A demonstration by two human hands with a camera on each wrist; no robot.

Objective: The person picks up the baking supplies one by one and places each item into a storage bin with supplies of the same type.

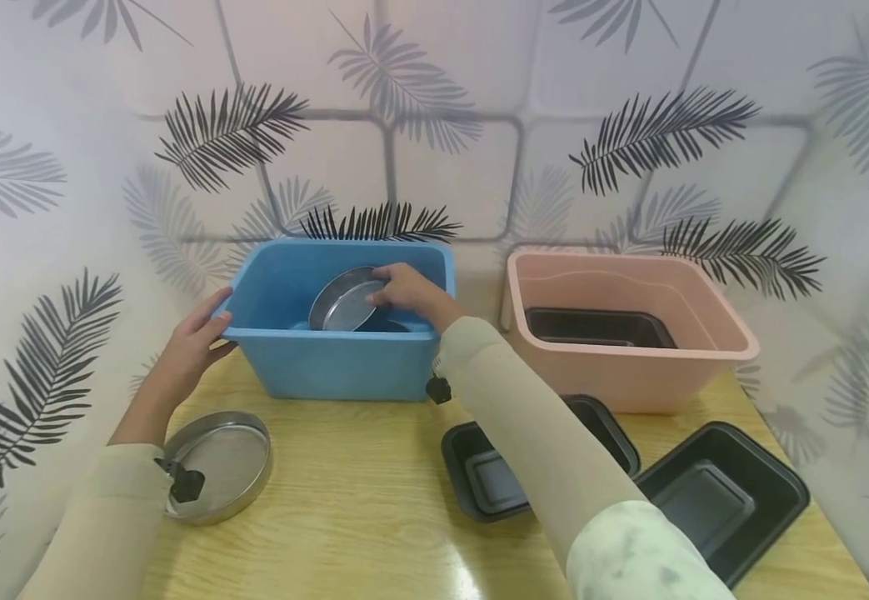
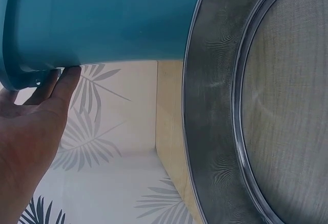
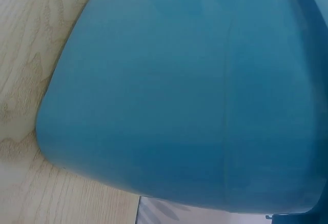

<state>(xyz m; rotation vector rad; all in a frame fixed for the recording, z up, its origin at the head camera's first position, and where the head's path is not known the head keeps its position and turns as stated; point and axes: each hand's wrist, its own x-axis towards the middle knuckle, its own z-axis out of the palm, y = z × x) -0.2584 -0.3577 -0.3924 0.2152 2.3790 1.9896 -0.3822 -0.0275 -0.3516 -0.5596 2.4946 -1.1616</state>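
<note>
Inside the blue bin (image 1: pixel 337 367), my right hand (image 1: pixel 407 292) pinches the rim of a round metal sieve (image 1: pixel 344 304), which tilts up toward me. Under it, the edge of another dark round item (image 1: pixel 389 326) shows, mostly hidden by the bin's front wall. At the bin's left end, my left hand (image 1: pixel 197 329) grips the rim, with fingers (image 2: pixel 65 88) tucked beneath the lip in the left wrist view. Below my left forearm a second round sieve (image 1: pixel 235 462) lies on the table, its fine mesh (image 2: pixel 287 101) filling the right side of the left wrist view.
To the right stands a pink bin (image 1: pixel 599 375) with a dark rectangular pan (image 1: pixel 591 325) inside. Dark loaf pans (image 1: pixel 490 483) lie in front of it, partly covered by my right forearm. Another black rectangular pan (image 1: pixel 711 492) sits near the table's right edge. A patterned wall backs the table.
</note>
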